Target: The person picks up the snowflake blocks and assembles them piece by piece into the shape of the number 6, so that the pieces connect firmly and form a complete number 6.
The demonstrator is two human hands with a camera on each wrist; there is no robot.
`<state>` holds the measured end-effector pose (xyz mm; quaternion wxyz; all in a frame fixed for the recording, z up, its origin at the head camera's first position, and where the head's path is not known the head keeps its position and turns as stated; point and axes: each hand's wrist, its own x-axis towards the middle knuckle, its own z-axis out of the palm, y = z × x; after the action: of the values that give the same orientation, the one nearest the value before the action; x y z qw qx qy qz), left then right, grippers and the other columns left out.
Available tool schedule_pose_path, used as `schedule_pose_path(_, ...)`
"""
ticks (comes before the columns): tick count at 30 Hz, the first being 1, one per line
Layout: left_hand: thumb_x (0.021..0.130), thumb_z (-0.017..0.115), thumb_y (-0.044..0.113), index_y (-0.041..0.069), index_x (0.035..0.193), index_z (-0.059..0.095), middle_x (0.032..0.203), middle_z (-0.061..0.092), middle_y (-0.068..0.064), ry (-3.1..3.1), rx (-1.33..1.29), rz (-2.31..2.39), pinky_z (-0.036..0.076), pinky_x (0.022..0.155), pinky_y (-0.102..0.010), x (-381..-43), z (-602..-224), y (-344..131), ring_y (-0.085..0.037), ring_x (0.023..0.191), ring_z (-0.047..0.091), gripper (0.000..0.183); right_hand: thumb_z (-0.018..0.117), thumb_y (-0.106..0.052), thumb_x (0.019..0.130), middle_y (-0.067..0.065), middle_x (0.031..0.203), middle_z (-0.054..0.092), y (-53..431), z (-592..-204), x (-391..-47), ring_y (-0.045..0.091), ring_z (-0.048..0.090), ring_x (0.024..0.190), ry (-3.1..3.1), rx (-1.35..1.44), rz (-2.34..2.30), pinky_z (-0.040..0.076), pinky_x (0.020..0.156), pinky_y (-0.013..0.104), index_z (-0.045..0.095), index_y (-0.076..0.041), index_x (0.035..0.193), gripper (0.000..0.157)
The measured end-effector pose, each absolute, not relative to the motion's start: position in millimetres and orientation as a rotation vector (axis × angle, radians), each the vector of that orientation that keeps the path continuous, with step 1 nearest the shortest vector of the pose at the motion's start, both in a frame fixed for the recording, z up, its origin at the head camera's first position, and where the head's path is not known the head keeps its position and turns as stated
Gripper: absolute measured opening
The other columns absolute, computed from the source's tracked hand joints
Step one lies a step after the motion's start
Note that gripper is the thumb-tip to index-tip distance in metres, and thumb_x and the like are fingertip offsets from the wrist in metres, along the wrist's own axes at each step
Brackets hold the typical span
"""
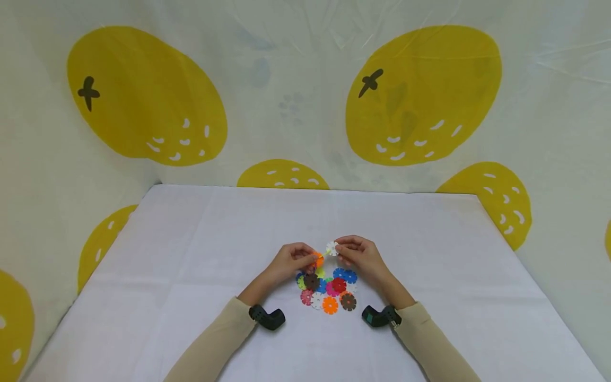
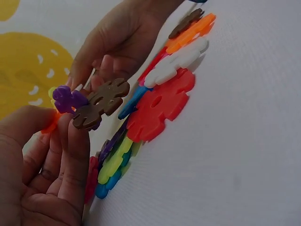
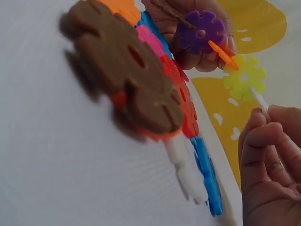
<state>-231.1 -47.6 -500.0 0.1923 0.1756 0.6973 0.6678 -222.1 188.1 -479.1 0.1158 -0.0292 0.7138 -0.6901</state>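
Observation:
A chain of slotted flower-shaped plastic discs spans both hands, above the table. My left hand point(image 1: 292, 260) pinches the orange disc point(image 1: 318, 260) between thumb and fingers. A purple disc point(image 3: 201, 33) and a brown disc point(image 2: 101, 103) extend from it beside the left fingers. On its other side, a yellow disc point(image 3: 244, 77) is slotted into the orange one. My right hand point(image 1: 361, 255) pinches a white disc point(image 1: 332, 248), whose edge meets the yellow disc; in the right wrist view the white disc point(image 3: 259, 104) appears edge-on, partly covered by the fingers.
Below the hands, several loose discs lie overlapping on the white tabletop point(image 1: 191, 239), among them a red disc point(image 1: 339, 285), an orange one point(image 1: 330, 305) and a brown one point(image 1: 348, 302). Behind the table hangs a pale curtain point(image 1: 286, 79) with yellow fruit prints.

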Motion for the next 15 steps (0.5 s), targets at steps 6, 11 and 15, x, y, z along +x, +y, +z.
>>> schedule_pose_path(6, 0.097, 0.062, 0.023, -0.005, 0.112, 0.063, 0.085, 0.067, -0.002, 1.936, 0.466, 1.825, 0.055, 0.067, -0.027, -230.5, -499.3, -50.4, -0.013, 0.065, 0.063, 0.032, 0.069, -0.014, 0.092, 0.003, 0.082, 0.068, 182.0, -481.1, -219.9, 0.012, 0.056, 0.059, 2.07, -0.159, -2.063, 0.051, 0.06, 0.019, 0.06, 0.008, 0.116, 0.034)
schedule_pose_path(11, 0.1, 0.056, 0.022, -0.006, 0.115, 0.062, 0.088, 0.064, -0.001, 1.957, 0.526, 1.796, 0.052, 0.062, -0.025, -232.5, -500.5, -50.5, -0.012, 0.062, 0.058, 0.032, 0.07, -0.013, 0.09, 0.003, 0.078, 0.068, 177.2, -483.5, -219.9, 0.011, 0.057, 0.057, 2.008, -0.193, -2.096, 0.05, 0.057, 0.02, 0.06, 0.005, 0.106, 0.025)
schedule_pose_path(15, 0.1, 0.057, 0.021, -0.005, 0.113, 0.063, 0.086, 0.065, 0.001, 1.99, 0.559, 1.776, 0.05, 0.063, -0.022, -233.6, -501.1, -47.2, -0.009, 0.066, 0.057, 0.03, 0.069, -0.008, 0.09, 0.003, 0.08, 0.069, 177.8, -484.5, -220.5, 0.011, 0.064, 0.063, 1.993, -0.222, -2.09, 0.054, 0.062, 0.022, 0.06, 0.002, 0.1, 0.016)
